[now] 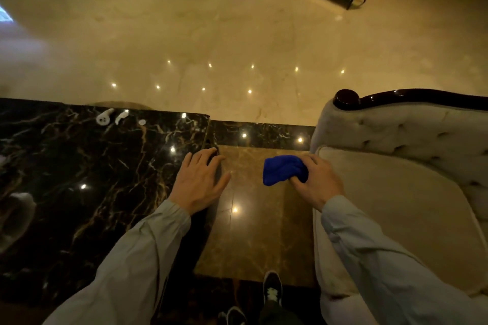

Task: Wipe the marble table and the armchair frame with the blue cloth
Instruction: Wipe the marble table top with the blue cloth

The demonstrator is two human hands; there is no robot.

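Down at the bottom edge, two dark sneakers with white soles [272,287] stand on the glossy brown tiled floor [253,232], in the gap between table and chair. Grey sleeves [132,258] reach forward from both sides. Left hand [202,179] lies flat, fingers spread and gripping nothing, right on the near right edge of the black, gold-veined marble table [79,179], fingertips hanging past the edge. Right hand [317,182] is closed around a bunched bright blue cloth [284,169], held in the air over the floor gap, just beside the front left edge of the seat cushion. That cream tufted armchair [409,145] fills the right side, its dark polished wooden frame [396,97] curling along the top of the backrest, well apart from the cloth. At the table's far edge sit small white objects [104,117], too blurred to tell what they are.
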